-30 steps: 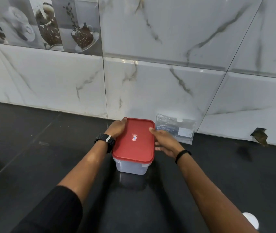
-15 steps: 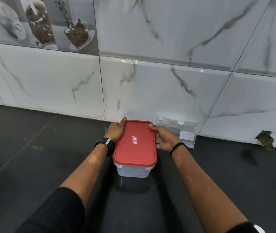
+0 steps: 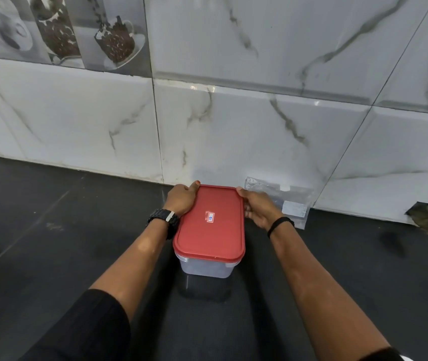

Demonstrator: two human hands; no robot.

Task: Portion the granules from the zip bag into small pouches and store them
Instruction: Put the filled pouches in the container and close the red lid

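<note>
- The wall of marbled tiles rises at the far edge and props things up: the bag leans on it, so it stands instead of lying flat.
- The tabletop, dark and glossy, carries the box near its far edge, close to the wall, probably so the near part is left for working.
- The box, a translucent tub, stands upright on the tabletop between the two hands, its long side running near to far; what is inside cannot be told.
- The lid, red with a small sticker in the middle, sits flat on the box; it looks closed, which fits the storing step.
- The bag, clear plastic with a white label, leans on the wall just right of the box and behind the right hand; whether granules are in it cannot be told.
- The left hand grips the far left corner of the lid, thumb on top, fingers curled over the edge, likely to steady or press it.
- The right hand grips the far right edge likewise, fingers curled under the rim.
- A black watch sits on the left wrist, a thin black band on the right.
</note>
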